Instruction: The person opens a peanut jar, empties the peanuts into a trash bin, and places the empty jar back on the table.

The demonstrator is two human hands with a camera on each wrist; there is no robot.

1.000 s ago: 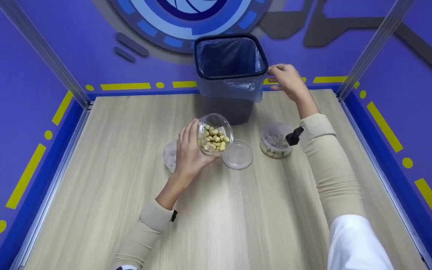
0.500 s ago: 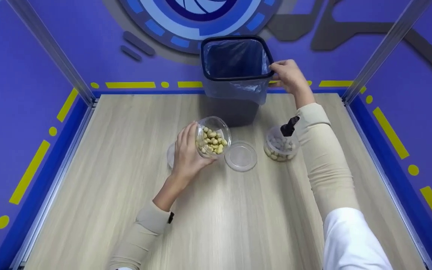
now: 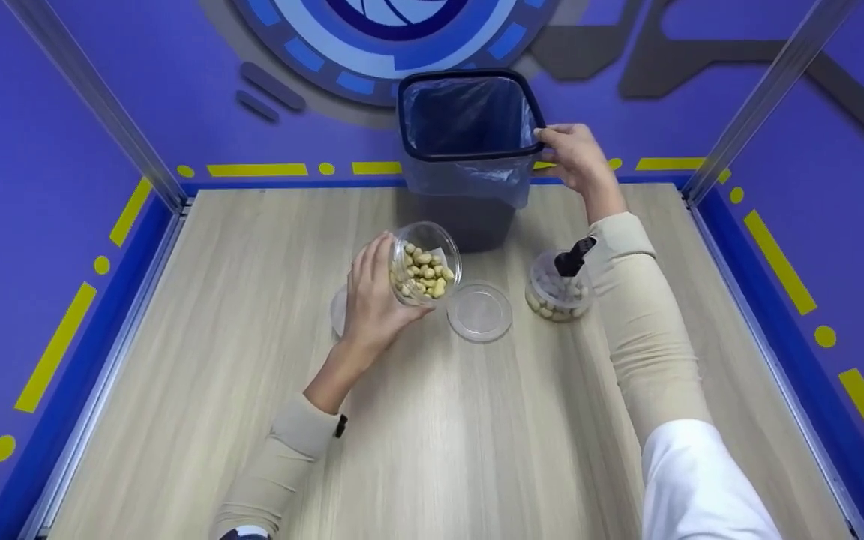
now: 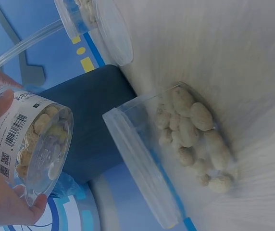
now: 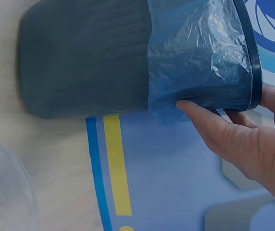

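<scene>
My left hand point(image 3: 372, 300) grips a clear round plastic jar of peanuts, tilted with its mouth toward the right. In the left wrist view, the jar's printed label point(image 4: 10, 130) carries a barcode, and the peanuts point(image 4: 29, 144) show through its wall. At the back stands a dark trash can point(image 3: 469, 217) with a black rim point(image 3: 469, 156) and a clear bag folded over it. My right hand point(image 3: 578, 157) holds the rim at the can's right side. The right wrist view has one fingertip point(image 5: 183, 106) against the bag, other fingers partly hidden behind the rim.
A round clear lid point(image 3: 479, 311) lies on the wooden table point(image 3: 432, 450) before the trash can. To its right sits another jar of peanuts point(image 3: 558, 292). A further jar point(image 3: 337, 311) is mostly hidden behind my left hand. Blue panels point(image 3: 27, 187) enclose the table.
My right hand has closed from the side of the trash can onto its rim. The left hand keeps the jar tilted in nearly the same place. The head view has shifted slightly.
</scene>
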